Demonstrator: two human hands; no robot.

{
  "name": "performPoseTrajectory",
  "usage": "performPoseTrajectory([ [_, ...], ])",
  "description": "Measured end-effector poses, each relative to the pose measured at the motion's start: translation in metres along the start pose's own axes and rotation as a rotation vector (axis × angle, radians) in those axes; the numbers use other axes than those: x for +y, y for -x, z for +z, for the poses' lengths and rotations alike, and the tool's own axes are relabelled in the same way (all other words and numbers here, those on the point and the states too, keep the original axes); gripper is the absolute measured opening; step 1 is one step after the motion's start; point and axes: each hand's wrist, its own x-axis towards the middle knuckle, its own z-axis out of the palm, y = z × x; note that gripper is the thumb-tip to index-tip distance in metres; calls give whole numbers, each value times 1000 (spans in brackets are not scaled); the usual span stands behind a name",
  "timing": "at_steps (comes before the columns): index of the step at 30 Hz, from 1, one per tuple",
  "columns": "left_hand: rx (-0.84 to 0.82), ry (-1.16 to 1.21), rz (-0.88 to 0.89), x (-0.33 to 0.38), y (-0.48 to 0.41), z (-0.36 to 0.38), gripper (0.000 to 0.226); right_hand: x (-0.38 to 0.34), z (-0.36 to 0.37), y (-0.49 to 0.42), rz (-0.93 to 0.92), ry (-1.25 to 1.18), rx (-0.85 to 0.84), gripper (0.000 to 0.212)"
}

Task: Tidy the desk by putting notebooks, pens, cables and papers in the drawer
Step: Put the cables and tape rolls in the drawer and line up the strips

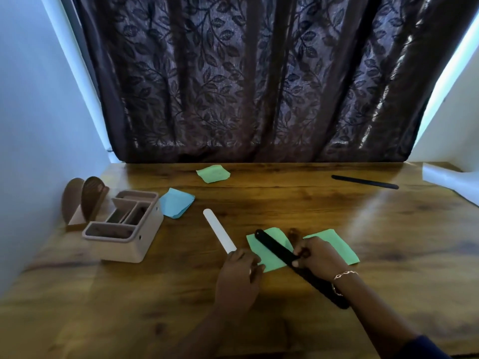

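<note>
A: We log from the top. A dark leaf-pattern curtain (259, 86) hangs behind, with the wooden desk (388, 242) below it. No drawer is in view.

B: Agreed. Next in size is the pink organiser (124, 229) at the desk's left, compartments open upward. Then the papers: a blue paper (177, 203) just beside it, a far green paper (213, 173) near the curtain, and by the hands a left green paper (267, 255) and a right green paper (337, 244).

A: Now the long things. We take the black stick (274, 246) as the item in hand. It lies across the left green paper. The far tip points up-left toward the organiser, and the near end runs down-right under the wrist. The long axis is diagonal, low over the desk.

B: The right hand (318, 260) has its fingers curled round the black stick about mid-length. We judge the stick light, stiff and smooth. It could slide in a loose pinch, so a hold near the middle should keep it level.

A: The white stick (219, 230) lies on a similar slant just to the left, its near end meeting the left hand (238, 278). The knuckles are up and the fingers bent down at the paper's edge. We cannot tell whether the hand grips the stick, the paper or nothing.

B: A second black stick (364, 182) lies well apart at far right, running across the desk. Smallest is the bracelet (346, 274) on the right wrist.
</note>
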Motion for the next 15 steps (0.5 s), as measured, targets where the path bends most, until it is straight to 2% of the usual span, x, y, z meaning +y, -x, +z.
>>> performPoseTrajectory([
  [2, 41, 100, -95, -5, 0, -14, 14, -22, 6, 4, 9, -186, -56, 11],
  [8, -18, 413, -516, -41, 4, -59, 19, -104, 73, 13, 60, -535, -144, 8],
  [15, 44, 441, -695, -102, 17, -109, 17, -172, 139, 14, 79, -593, -208, 20],
])
